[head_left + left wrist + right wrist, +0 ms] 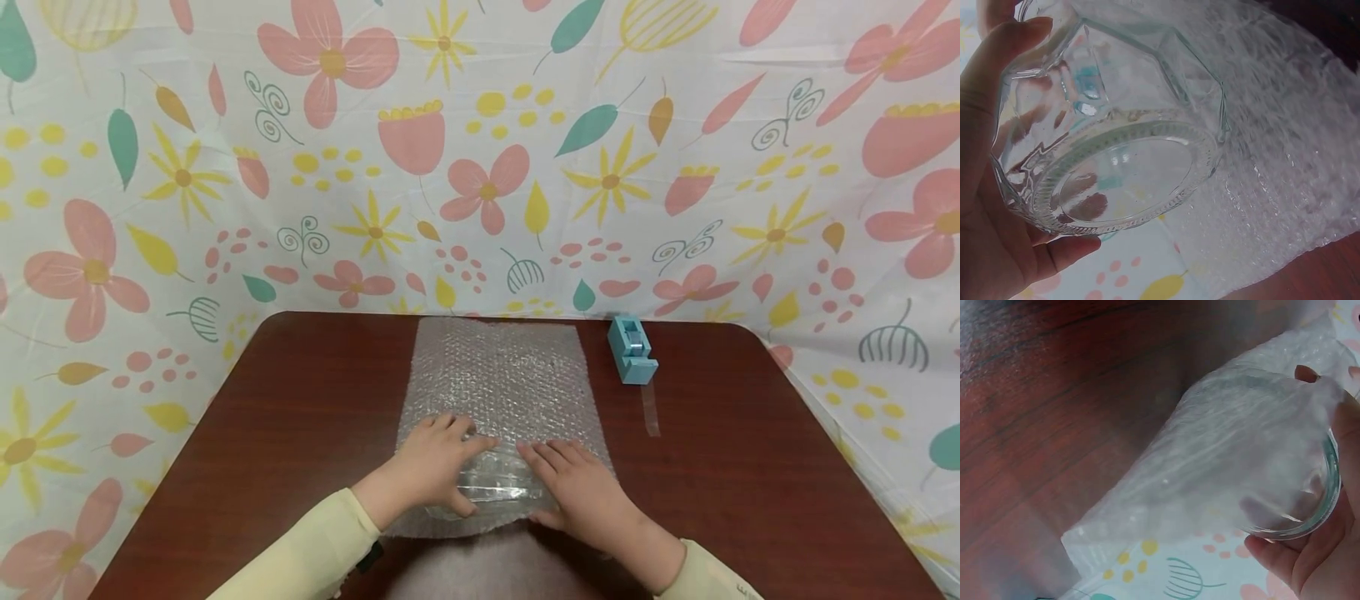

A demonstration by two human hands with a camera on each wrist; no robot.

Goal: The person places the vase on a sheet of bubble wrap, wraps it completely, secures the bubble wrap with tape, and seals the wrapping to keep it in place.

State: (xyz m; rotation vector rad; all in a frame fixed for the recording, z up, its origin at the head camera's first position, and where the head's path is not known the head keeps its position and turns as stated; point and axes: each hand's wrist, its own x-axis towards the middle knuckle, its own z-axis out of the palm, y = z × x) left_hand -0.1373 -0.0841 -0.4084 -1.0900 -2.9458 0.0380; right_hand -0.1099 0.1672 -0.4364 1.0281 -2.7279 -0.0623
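Note:
A clear faceted glass lies on its side on the near end of a sheet of bubble wrap. My left hand grips its left end, fingers over the far side and thumb on the near side. In the left wrist view the ribbed round base of the glass faces the camera. At the other end my right hand holds the glass by its rim. The right wrist view shows bubble wrap lapping over the glass, with the thick rim showing beside the palm.
Toward the back right of the dark wooden table stands a light blue tape dispenser. A strip of clear tape hangs from it onto the tabletop. A flower-printed cloth closes off the back and sides.

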